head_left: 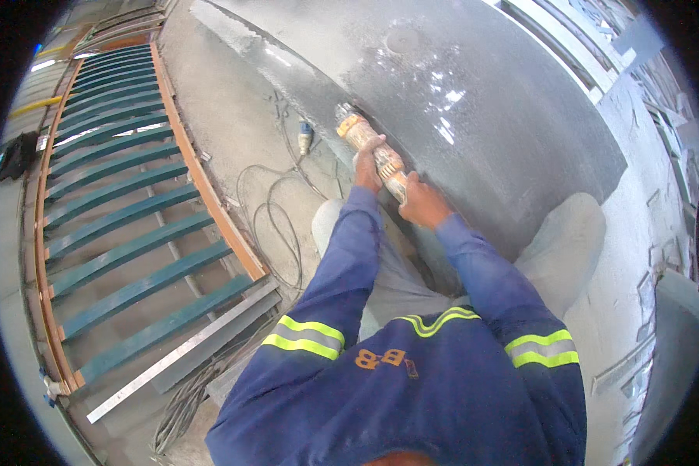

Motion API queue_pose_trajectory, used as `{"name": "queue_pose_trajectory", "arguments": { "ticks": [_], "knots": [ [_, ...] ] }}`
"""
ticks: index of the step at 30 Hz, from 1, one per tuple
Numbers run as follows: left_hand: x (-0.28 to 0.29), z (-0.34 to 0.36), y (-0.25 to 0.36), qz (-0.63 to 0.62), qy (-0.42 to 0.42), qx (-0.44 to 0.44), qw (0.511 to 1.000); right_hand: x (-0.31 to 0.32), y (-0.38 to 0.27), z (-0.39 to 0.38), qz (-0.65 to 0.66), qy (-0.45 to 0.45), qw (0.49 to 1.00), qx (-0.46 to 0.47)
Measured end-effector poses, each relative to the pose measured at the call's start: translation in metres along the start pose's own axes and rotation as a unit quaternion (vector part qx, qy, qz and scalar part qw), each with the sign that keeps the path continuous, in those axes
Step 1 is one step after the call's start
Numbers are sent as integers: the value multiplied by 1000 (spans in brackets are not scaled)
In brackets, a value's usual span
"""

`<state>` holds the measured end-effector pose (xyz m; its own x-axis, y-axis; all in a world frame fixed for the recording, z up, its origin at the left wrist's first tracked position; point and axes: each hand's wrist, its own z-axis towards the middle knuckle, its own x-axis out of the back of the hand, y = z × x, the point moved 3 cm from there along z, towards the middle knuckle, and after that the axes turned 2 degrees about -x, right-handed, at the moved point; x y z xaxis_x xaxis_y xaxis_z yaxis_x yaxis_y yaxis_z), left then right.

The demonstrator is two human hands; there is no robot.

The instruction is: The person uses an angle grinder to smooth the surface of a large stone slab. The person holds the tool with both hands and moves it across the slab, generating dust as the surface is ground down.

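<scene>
Both my hands are closed around a dusty, orange-and-white hand-held power grinder (387,161). My left hand (367,165) wraps its body near the front, and my right hand (426,202) grips the rear end. The tool's metal head points away to the upper left, at the long edge of a large dark grey slab (512,132). Whatever disc or bit it carries is too small to make out. White dust and shiny wet-looking patches mark the slab's surface. My knees are bent on either side of the tool.
A blue-and-white plug connector (306,137) and looped grey cable (272,210) lie on the dusty floor to the left. Beyond them stands an orange-framed rack with green slats (124,210). Metal bars (186,349) lie at its near end. Scrap strips (625,365) litter the right side.
</scene>
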<state>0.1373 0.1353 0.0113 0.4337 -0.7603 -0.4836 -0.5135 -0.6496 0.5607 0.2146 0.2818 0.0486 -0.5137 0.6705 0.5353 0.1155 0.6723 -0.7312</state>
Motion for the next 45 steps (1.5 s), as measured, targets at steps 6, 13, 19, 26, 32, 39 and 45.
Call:
{"name": "queue_pose_trajectory", "arguments": {
  "ticks": [6, 13, 19, 26, 32, 39, 45],
  "knots": [
    [-5, -11, -5, 21, 27, -25, 999, 27, -17, -21, -19, -45, 998, -31],
    [-9, -14, -1, 34, 30, -26, 999, 23, -17, -22, -20, -32, 999, -31],
    [-11, -12, 4, 48, 6, -32, 998, 17, -13, -10, -20, -38, 999, -29],
    [-12, -5, 7, 44, 19, -10, 999, 9, -9, 1, -19, -41, 999, -18],
    [-19, -21, 3, 43, 31, -32, 998, 25, -19, -19, -25, -66, 996, -52],
    [-6, -9, -3, 50, 21, -36, 998, 19, -12, -17, -14, -60, 997, -43],
    [-2, 3, 2, 76, 9, -18, 997, 13, -10, -4, -11, -64, 996, -58]
  ]
}}
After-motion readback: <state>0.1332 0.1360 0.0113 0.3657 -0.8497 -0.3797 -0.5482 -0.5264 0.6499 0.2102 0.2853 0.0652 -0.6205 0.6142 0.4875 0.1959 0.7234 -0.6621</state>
